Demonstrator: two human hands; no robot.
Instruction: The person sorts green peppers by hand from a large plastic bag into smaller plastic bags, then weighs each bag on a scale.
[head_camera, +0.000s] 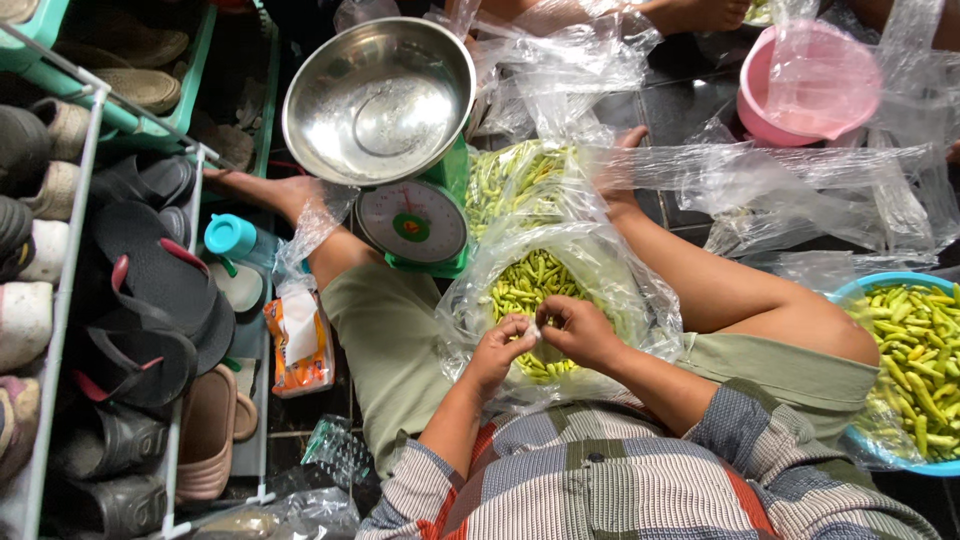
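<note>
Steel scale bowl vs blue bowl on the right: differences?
The steel bowl sits raised on the green scale; the blue bowl rests low beside the knee. The steel bowl holds no chillies; the blue bowl is full of green chillies. Steel is fully visible, blue is cut off. Both are round.

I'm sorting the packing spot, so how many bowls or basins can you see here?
3. A steel bowl sits on the green scale; a pink basin is at top right under plastic; a blue basin of green chillies is at right. Others may be hidden.
</note>
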